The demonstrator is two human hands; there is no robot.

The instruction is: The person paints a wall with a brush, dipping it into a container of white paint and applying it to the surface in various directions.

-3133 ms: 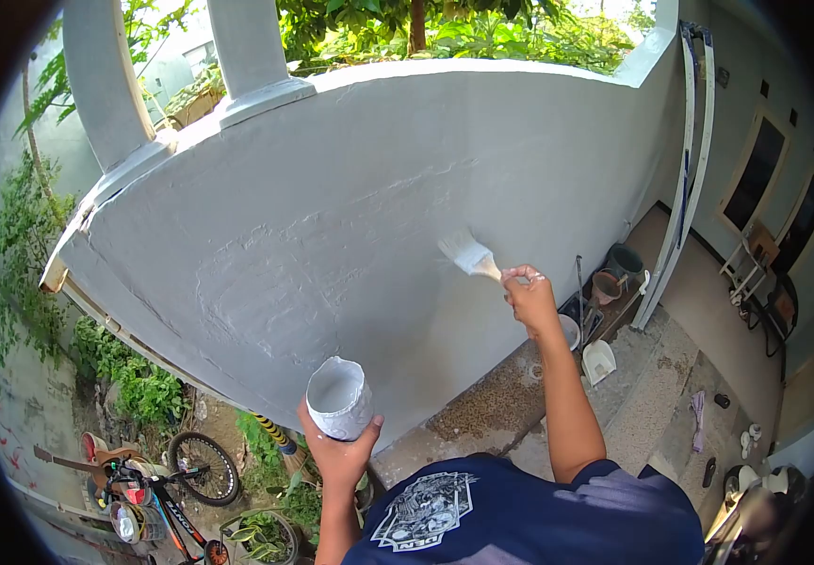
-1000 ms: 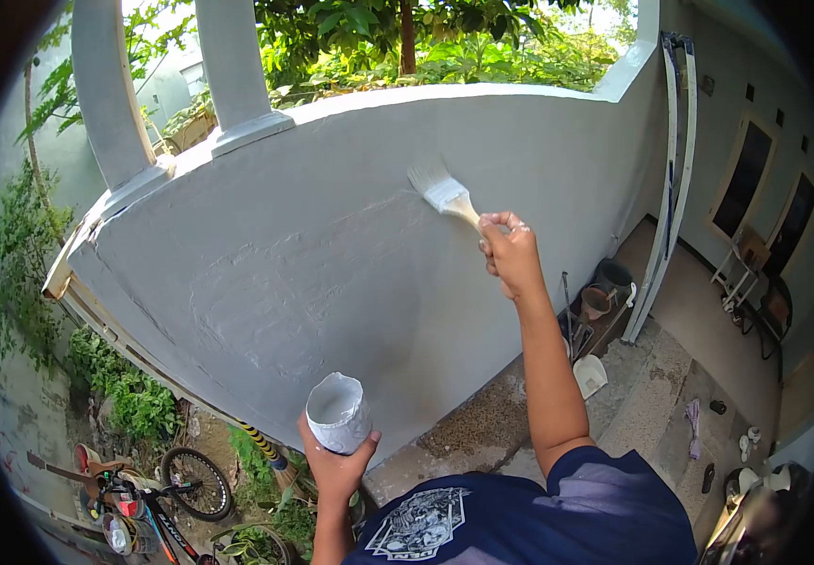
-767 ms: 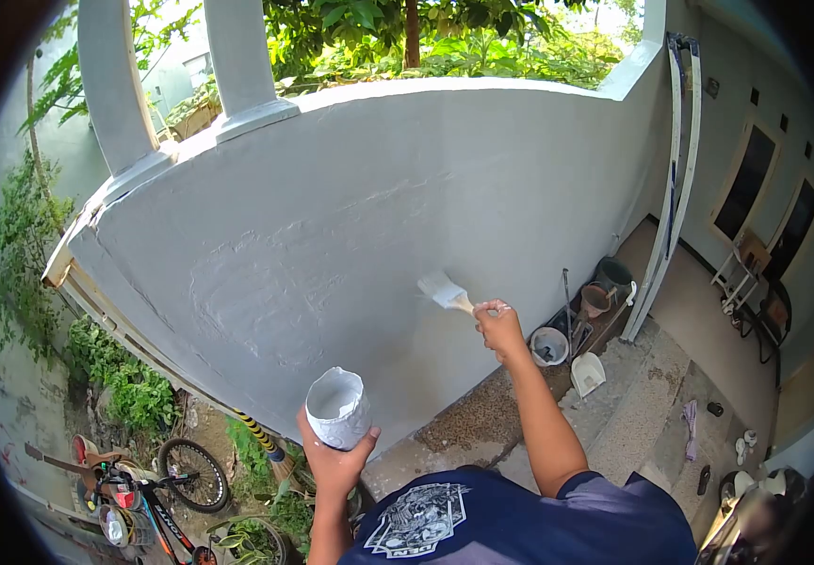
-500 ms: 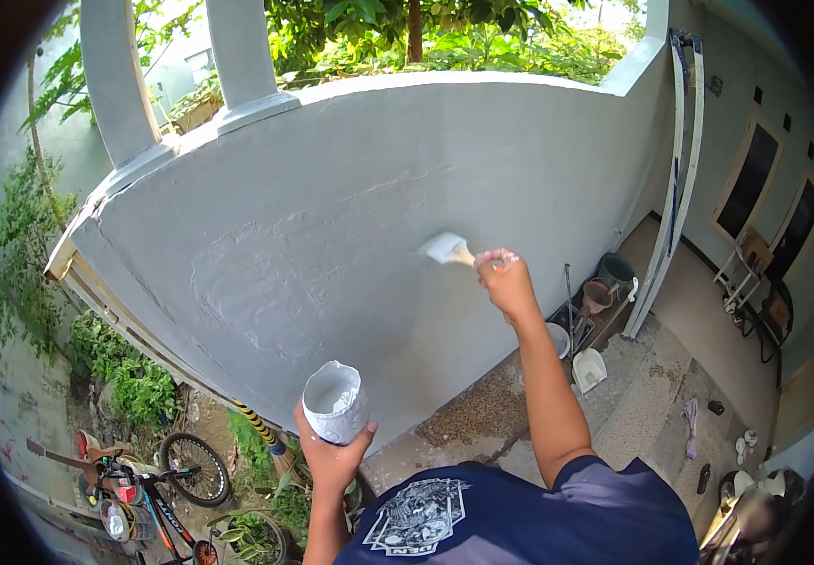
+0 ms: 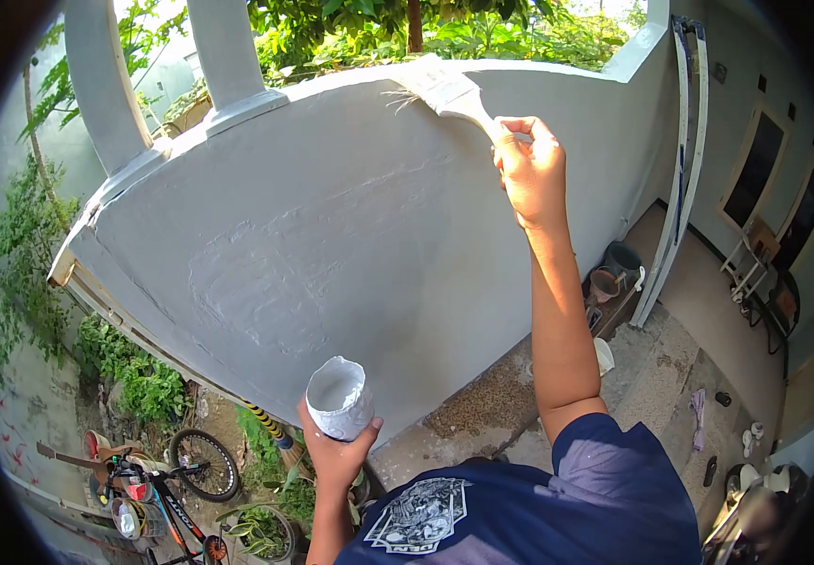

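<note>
My right hand (image 5: 531,169) is closed around the handle of a wide paintbrush (image 5: 447,89). White paint coats the brush, and its bristles reach the top edge of the grey wall (image 5: 350,217). Lower down, my left hand (image 5: 339,452) is wrapped round a paint-covered cup (image 5: 339,400), held upright with white paint inside. Rough, raised patches show on the wall's left and middle parts, and a darker grey area covers part of its surface.
A bicycle (image 5: 181,508) and potted plants stand at the lower left. Buckets (image 5: 620,259) and a white container (image 5: 603,356) are by the wall's foot at right. A ladder (image 5: 682,169) leans near the right corner. Slippers lie on the floor.
My right hand has moved up with the brush, from the wall's middle to its top edge. The left hand still holds the cup in nearly the same place.
</note>
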